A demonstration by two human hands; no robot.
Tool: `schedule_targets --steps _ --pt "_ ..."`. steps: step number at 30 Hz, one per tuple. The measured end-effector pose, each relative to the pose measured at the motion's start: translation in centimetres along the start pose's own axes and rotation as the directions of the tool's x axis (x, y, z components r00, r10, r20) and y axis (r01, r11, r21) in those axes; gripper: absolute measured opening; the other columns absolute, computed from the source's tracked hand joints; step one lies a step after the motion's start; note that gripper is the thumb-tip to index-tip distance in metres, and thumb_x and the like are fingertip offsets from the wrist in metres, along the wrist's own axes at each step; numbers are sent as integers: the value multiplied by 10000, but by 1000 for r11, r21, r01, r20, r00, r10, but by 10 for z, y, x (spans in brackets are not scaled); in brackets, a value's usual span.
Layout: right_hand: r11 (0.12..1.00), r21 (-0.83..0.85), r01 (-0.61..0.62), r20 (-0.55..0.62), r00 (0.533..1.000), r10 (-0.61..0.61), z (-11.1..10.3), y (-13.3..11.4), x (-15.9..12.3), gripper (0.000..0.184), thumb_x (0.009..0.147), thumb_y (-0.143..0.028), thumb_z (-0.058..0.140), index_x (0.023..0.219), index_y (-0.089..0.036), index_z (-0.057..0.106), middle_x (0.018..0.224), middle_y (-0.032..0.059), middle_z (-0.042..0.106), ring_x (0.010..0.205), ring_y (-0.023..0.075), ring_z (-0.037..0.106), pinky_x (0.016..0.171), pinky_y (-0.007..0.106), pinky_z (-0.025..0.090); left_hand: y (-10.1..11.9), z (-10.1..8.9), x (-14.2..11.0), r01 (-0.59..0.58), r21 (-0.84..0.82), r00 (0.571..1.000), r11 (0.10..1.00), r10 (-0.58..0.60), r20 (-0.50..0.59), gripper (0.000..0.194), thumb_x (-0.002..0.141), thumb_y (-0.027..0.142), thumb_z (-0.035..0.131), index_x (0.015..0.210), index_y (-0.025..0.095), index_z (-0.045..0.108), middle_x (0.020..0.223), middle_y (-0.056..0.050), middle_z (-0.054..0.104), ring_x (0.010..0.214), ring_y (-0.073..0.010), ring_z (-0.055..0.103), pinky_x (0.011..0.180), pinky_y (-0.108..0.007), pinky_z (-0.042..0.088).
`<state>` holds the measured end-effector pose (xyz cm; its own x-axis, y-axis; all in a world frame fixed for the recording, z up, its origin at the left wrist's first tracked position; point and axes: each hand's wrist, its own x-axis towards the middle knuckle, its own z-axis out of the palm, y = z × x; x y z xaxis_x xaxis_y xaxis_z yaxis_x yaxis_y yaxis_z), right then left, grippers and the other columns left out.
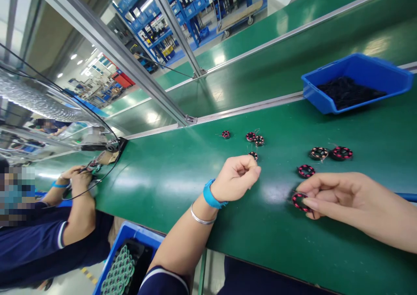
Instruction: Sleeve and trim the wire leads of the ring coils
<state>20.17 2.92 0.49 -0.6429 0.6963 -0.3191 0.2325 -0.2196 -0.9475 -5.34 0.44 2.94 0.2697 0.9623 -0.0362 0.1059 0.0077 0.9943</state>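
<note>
My right hand [348,199] pinches a small ring-shaped motor stator [299,202] with pink-red windings between thumb and fingers, just above the green bench. Close behind it lies another red-wound stator [306,171]. My left hand [237,177], with a blue wrist strap [210,194] and a silver bangle, is closed with its fingers curled. Whatever it may hold is hidden. A stator [253,155] shows just past its knuckles, partly covered. Farther back, a pale-wound stator [319,153] and a red one [341,153] lie side by side.
Other stators [250,136] lie toward the bench's back rail. A blue bin [358,82] of black pieces stands back right. Below the front edge sits a blue crate [130,230] with green-rimmed parts. At left, a co-worker's hands [80,177] work near a black cable.
</note>
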Motion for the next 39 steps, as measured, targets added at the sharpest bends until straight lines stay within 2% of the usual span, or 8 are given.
schedule_targets --steps 6,12,20,25,28,33,36,39 --pt "999 39 -18 -14 1000 19 0 -1 2 633 672 -862 863 844 -253 839 665 87 806 660 274 821 637 312 693 0 16 -2 239 -67 961 969 -227 156 675 760 793 848 684 187 561 579 47 539 524 -65 469 510 -210 393" --pt "979 197 -57 -116 990 81 5 -6 5 722 536 -851 940 879 -226 828 828 106 844 731 297 839 666 364 722 -15 45 -9 251 -148 963 957 -262 -63 917 283 472 1133 987 194 615 868 -3 676 731 -119 648 543 -183 486" --pt "986 147 -85 -139 985 105 12 -1 7 715 451 -828 971 746 -224 728 760 47 757 643 216 755 567 312 652 -21 67 -10 92 -98 967 991 -112 -228 601 531 466 1063 862 175 655 824 8 667 683 -100 651 567 -192 549" --pt "994 -88 72 -213 973 -89 11 13 7 691 669 -893 821 883 -237 808 602 15 659 529 181 612 484 301 528 -20 67 -10 151 -207 969 967 -187 -164 640 478 459 1085 844 168 648 749 18 669 657 -97 639 555 -182 541" --pt "959 -202 200 -259 933 -250 10 8 8 641 780 -893 737 733 -257 808 691 50 703 603 195 643 529 307 529 -20 65 -10 200 -259 964 945 -237 -123 667 444 441 1100 833 167 632 718 24 671 653 -91 630 568 -179 541" --pt "961 -161 225 -382 884 -270 0 -21 4 647 685 -883 828 594 -246 758 586 38 649 538 169 568 518 302 508 -21 62 -11 299 -268 947 916 -320 -39 664 441 436 1104 840 154 654 702 26 667 610 -73 606 557 -174 531" --pt "981 -102 166 -510 838 -195 -14 -30 0 624 603 -850 898 628 -243 755 563 19 602 491 159 512 430 295 454 -26 60 -12 269 -136 959 954 -278 -52 566 527 402 1075 859 152 691 732 8 687 613 -90 620 548 -192 545" --pt "978 -148 145 -627 751 -206 -31 -23 -1 651 551 -867 893 656 -239 753 636 42 666 509 168 552 422 293 467 -32 55 -12 62 202 991 978 -37 -125 375 642 308 993 876 170 735 824 -32 733 715 -145 679 620 -242 600"
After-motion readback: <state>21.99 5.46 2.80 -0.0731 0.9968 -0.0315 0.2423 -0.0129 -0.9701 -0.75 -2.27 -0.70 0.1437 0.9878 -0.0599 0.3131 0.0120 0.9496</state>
